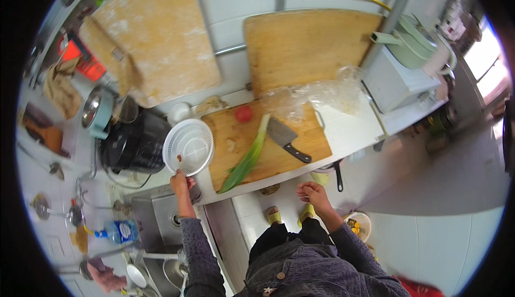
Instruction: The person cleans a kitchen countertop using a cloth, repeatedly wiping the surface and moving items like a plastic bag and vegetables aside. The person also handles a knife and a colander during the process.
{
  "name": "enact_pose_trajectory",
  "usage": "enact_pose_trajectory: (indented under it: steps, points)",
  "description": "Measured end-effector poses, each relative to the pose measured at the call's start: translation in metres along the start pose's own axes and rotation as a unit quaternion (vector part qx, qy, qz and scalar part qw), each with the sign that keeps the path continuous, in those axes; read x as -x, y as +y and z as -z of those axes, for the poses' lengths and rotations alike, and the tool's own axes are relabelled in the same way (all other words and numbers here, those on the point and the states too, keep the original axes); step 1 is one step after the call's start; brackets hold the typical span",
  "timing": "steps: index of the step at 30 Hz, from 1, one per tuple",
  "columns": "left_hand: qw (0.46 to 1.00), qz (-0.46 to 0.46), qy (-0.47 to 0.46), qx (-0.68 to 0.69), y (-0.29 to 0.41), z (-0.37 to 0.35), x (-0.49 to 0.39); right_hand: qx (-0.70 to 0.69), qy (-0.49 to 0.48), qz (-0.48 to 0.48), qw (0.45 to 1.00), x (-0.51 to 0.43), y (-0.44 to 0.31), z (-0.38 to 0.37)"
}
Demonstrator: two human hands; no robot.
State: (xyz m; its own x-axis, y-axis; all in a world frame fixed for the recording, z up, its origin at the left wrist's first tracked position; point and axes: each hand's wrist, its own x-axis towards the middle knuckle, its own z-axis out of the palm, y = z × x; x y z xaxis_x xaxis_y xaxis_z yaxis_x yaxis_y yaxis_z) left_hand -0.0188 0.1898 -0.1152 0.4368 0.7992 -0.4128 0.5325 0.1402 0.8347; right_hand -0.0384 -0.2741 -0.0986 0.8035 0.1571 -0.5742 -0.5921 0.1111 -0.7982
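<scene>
My left hand (182, 183) grips the near rim of a white plastic colander (188, 144), with a small reddish-brown piece inside. The colander is over the counter by the left edge of a wooden cutting board (281, 156). On that board lie a red tomato (243, 113), a length of leek (246, 162), pale pieces that look like garlic (230, 144), and a cleaver (283, 133) with a black handle. My right hand (316, 195) hangs in front of the counter, its fingers loosely curled, with nothing visible in it.
A crumpled clear plastic bag (318, 96) lies behind the board. Two large boards lean on the wall, one floury (165, 35), one plain (310, 47). Left are a black appliance (139, 140) and a steel sink (163, 216). A pan handle (338, 178) juts out below the counter.
</scene>
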Motion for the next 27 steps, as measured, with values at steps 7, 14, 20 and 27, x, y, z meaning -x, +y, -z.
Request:
enact_pose_trajectory:
  steps: [7,14,20,27]
  points:
    - [0.998,0.035,-0.042,-0.022,-0.028,-0.006,-0.020,-0.035,0.045,0.027,0.998,0.004,-0.011,0.022]
    - [0.974,-0.171,0.045,-0.144,-0.033,0.031,0.001,0.048,0.168,0.166,0.970,-0.029,-0.062,0.082]
    - [0.955,-0.275,-0.101,-0.041,0.009,-0.074,0.084,0.247,0.300,0.364,0.846,-0.098,-0.145,0.129]
    - [0.752,-0.624,-0.072,-0.201,0.100,-0.334,0.199,0.320,0.329,0.364,0.810,-0.150,-0.189,0.156]
